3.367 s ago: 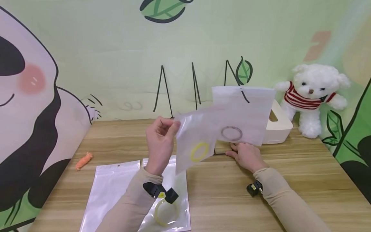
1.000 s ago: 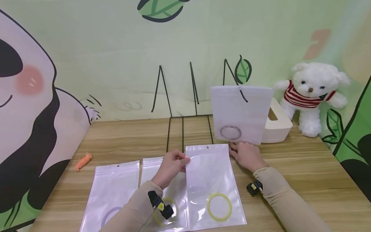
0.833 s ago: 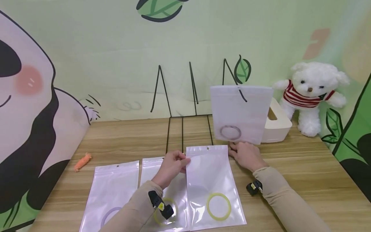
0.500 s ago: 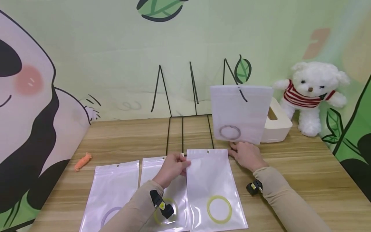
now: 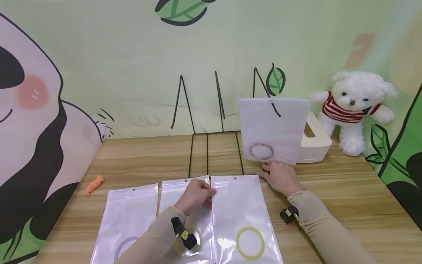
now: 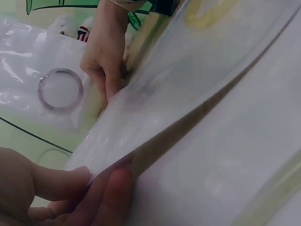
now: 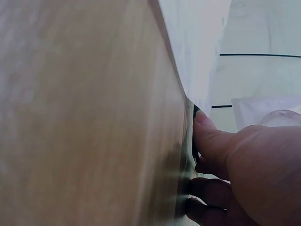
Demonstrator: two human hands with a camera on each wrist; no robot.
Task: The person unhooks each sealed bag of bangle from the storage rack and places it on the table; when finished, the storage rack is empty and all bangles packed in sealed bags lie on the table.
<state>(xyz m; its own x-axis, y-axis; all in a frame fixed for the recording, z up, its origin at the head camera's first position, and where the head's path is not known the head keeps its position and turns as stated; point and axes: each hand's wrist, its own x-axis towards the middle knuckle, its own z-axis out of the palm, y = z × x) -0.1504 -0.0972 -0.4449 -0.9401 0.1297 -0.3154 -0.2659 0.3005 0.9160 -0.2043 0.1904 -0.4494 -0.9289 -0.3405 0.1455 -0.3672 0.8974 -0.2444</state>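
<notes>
My left hand (image 5: 195,196) pinches the upper left edge of a flat white zip bag (image 5: 239,201) with a yellow ring (image 5: 250,243) inside. That bag lies on the table, right of two similar bags. In the left wrist view, the thumb and finger (image 6: 120,188) meet at the bag's edge, a gap of table showing beside it. My right hand (image 5: 281,178) holds the front right part of a black wire rack (image 5: 207,154) down at the table. In the right wrist view, its thumb lies on the black wire (image 7: 195,109). Another bag (image 5: 273,124) with a purplish ring hangs on the rack's right hook.
The middle bag (image 5: 205,223) holds a yellow ring and the left bag (image 5: 128,209) a lilac one, partly behind my left sleeve. A white box (image 5: 315,151) and a teddy bear (image 5: 352,110) stand back right. An orange candy-shaped piece (image 5: 93,185) lies left.
My left hand has brought the raised bag down onto the table beside the other two, then slid it a little toward me. My right hand stays at the rack.
</notes>
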